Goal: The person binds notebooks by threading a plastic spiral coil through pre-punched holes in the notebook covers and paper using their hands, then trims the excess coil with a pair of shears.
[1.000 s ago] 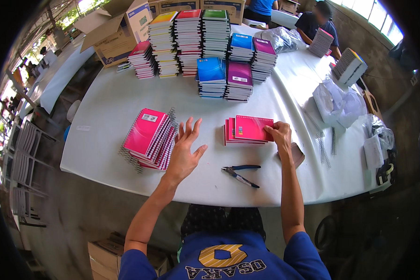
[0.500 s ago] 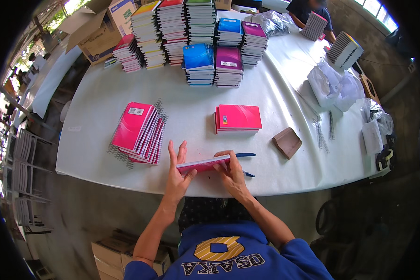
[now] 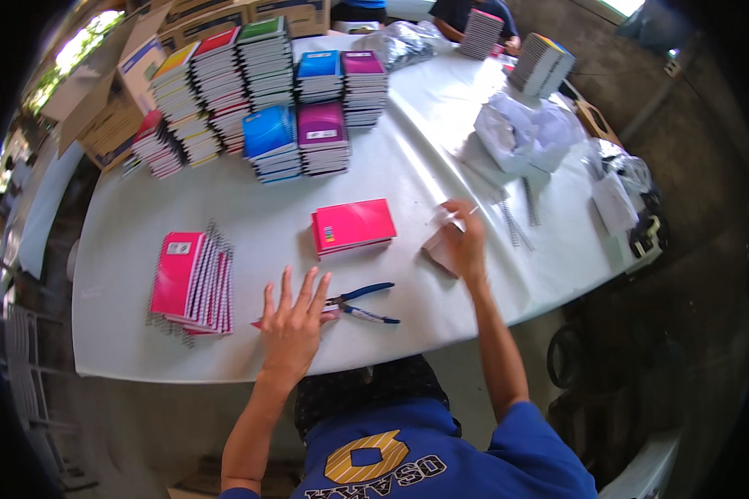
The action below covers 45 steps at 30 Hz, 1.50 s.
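My left hand (image 3: 291, 331) lies with fingers spread over a pink notebook (image 3: 331, 308) near the table's front edge, covering most of it. Just right of its fingertips are pliers (image 3: 366, 291) with blue handles, and a blue-and-white pen (image 3: 370, 315) lies by them. My right hand (image 3: 468, 241) is over a small brown open box (image 3: 438, 251), fingers pinched on something whitish and blurred that I cannot make out. Between my hands, farther back, sits a short stack of pink notebooks (image 3: 356, 224). To the left stands a pile of pink notebooks with loose wire spirals (image 3: 177, 274).
Tall stacks of coloured notebooks (image 3: 270, 137) stand at the back left beside cardboard boxes (image 3: 108, 116). White plastic bags (image 3: 524, 129) and loose wire spirals (image 3: 516, 220) lie at right. A co-worker (image 3: 453, 18) sits at the far side near upright notebooks (image 3: 480, 33).
The pink notebook held in both hands is now down on the table under my left hand. My right hand has let go and moved right to the brown box. The view has shifted.
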Tool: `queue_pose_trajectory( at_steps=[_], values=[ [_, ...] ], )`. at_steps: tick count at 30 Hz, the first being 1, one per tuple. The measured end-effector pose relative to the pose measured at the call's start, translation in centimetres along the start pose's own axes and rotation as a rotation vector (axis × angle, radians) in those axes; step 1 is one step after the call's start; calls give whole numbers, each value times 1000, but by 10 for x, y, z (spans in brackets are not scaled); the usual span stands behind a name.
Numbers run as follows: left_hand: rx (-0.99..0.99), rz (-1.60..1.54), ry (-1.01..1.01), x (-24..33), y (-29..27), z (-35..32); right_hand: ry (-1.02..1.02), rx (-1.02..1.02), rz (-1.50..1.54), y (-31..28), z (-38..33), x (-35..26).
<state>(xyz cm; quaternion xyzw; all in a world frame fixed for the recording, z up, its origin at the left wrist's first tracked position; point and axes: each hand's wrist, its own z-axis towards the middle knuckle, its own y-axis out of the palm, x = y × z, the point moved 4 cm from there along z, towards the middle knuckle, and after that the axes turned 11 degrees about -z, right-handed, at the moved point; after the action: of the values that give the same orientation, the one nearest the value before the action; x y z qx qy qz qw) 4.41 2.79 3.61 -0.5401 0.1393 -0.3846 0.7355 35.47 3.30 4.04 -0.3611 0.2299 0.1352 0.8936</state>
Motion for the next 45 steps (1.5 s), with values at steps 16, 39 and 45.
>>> queue_pose_trajectory(
  at_steps=[16, 39, 45],
  values=[
    [-25, -25, -29, 7, 1, 3, 217, -57, -742, -62, 47, 191],
    [-53, -18, -23, 3, 0, 4, -289, -928, 344, 35, -50, -121],
    [-90, -156, -32, 4, -3, 9, -335, -890, 124, 23, -47, -127]
  ],
)
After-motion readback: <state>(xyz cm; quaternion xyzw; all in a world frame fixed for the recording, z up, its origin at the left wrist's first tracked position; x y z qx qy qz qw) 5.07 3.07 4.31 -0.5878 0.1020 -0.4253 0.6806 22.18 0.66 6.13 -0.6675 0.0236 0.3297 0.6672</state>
